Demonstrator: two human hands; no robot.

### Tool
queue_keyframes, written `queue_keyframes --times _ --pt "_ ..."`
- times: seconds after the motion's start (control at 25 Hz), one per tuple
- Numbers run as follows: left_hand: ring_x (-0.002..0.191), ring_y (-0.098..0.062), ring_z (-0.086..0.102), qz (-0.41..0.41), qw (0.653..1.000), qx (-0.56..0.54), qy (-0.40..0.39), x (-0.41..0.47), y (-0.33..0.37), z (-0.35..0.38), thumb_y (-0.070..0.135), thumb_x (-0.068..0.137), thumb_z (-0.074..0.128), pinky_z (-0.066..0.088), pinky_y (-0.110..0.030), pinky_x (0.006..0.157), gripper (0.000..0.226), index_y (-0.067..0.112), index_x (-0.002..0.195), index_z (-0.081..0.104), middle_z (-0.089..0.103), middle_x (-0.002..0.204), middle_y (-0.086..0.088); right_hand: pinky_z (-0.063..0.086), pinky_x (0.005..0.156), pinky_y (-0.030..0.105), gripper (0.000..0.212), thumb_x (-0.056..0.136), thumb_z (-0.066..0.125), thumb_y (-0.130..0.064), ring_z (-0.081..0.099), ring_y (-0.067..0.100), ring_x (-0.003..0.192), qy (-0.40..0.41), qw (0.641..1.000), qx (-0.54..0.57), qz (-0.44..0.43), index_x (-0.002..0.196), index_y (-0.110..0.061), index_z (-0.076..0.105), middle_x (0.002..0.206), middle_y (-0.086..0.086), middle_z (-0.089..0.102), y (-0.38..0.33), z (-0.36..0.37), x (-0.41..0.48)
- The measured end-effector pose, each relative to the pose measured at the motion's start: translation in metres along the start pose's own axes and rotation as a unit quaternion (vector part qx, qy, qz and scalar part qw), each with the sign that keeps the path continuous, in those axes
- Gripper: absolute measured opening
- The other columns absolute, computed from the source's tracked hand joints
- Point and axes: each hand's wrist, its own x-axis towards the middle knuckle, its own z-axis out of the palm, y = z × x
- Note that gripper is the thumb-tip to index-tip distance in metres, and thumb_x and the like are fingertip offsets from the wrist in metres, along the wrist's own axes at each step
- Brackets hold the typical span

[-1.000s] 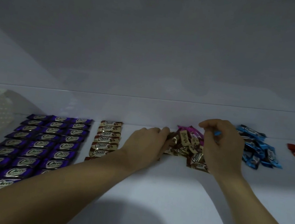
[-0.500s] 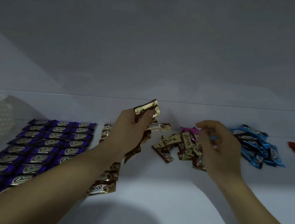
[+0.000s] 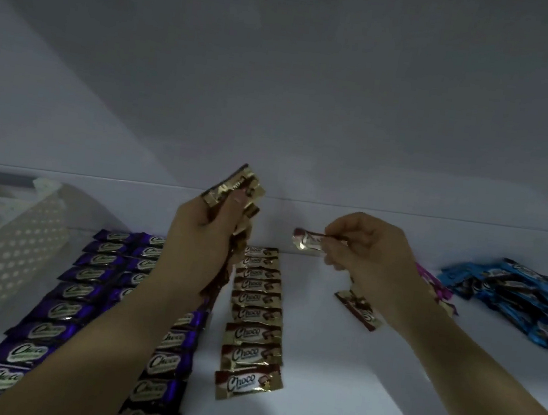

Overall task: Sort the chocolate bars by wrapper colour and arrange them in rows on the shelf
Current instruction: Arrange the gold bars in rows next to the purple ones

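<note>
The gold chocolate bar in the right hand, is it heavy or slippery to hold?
Probably light: the right hand pinches the gold bar by one end only. It sticks out level, so likely fairly stiff. Its shiny foil wrapper may be slippery.

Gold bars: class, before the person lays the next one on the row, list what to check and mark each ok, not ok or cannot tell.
1. Right hand pinches one gold bar by its end: ok.
2. Left hand grips a bunch of gold bars: ok.
3. Gold row lies straight, logos up: ok.
4. Bare shelf beside the row: ok.
5. Loose gold bar sorted: not ok.
6. Held bar's logo side: cannot tell.
</note>
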Motion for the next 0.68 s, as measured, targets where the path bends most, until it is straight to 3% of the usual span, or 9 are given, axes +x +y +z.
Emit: queue_keyframes --times 0.12,0.2,0.28,0.4,0.52,0.68 --pt "0.045 -0.011 0.037 -0.03 0.997 -0.07 0.019 0.006 0.0 -0.016 0.025 0.105 0.051 0.03 -0.02 0.037 0.025 0.005 0.096 0.062 0.05 0.068 -0.008 0.045 0.06 0.014 0.014 0.085 0.075 -0.017 0.062 0.001 0.064 -0.015 0.958 -0.286 -0.014 0.082 -0.029 0.069 0.07 -0.015 0.068 0.031 0.01 0.012" --pt "0.045 -0.013 0.036 -0.041 0.996 -0.08 0.011 0.007 0.0 -0.022 0.026 0.105 0.05 0.029 -0.021 0.036 0.03 -0.001 0.101 0.061 0.053 0.068 -0.007 0.048 0.068 0.025 0.011 0.089 0.072 -0.021 0.062 0.004 0.076 -0.035 0.933 -0.355 -0.036 0.086 -0.031 0.067 0.085 -0.012 0.07 0.05 0.02 0.011" --pt "0.043 -0.013 0.036 -0.04 0.995 -0.086 0.003 0.005 0.0 -0.025 0.027 0.105 0.049 0.028 -0.02 0.035 0.035 -0.007 0.104 0.058 0.056 0.067 -0.005 0.049 0.076 0.034 0.009 0.09 0.07 -0.02 0.06 0.017 0.092 -0.003 0.892 -0.434 -0.122 0.097 -0.026 0.07 0.1 -0.003 0.067 0.063 0.025 0.01" --pt "0.041 -0.012 0.037 -0.041 0.996 -0.079 -0.006 -0.002 0.002 -0.026 0.029 0.104 0.049 0.028 -0.02 0.034 0.038 -0.009 0.103 0.057 0.056 0.066 -0.006 0.051 0.079 0.04 0.013 0.093 0.063 -0.018 0.056 0.019 0.094 0.008 0.876 -0.442 -0.19 0.103 -0.019 0.072 0.103 0.0 0.062 0.067 0.028 0.002" --pt "0.04 -0.013 0.037 -0.055 0.995 -0.078 -0.01 -0.006 0.0 -0.027 0.029 0.103 0.05 0.029 -0.021 0.035 0.039 -0.009 0.107 0.058 0.057 0.067 -0.007 0.054 0.079 0.039 0.025 0.097 0.055 -0.012 0.057 0.018 0.095 -0.057 0.869 -0.449 -0.199 0.115 -0.018 0.071 0.105 -0.002 0.062 0.07 0.036 -0.008" --pt "0.04 -0.012 0.038 -0.084 0.994 -0.074 -0.008 -0.004 -0.002 -0.028 0.029 0.102 0.051 0.03 -0.021 0.034 0.038 -0.007 0.108 0.058 0.057 0.067 -0.007 0.052 0.087 0.044 0.04 0.094 0.049 -0.012 0.055 0.023 0.112 -0.079 0.845 -0.497 -0.182 0.131 -0.017 0.062 0.125 0.0 0.058 0.074 0.043 -0.003"
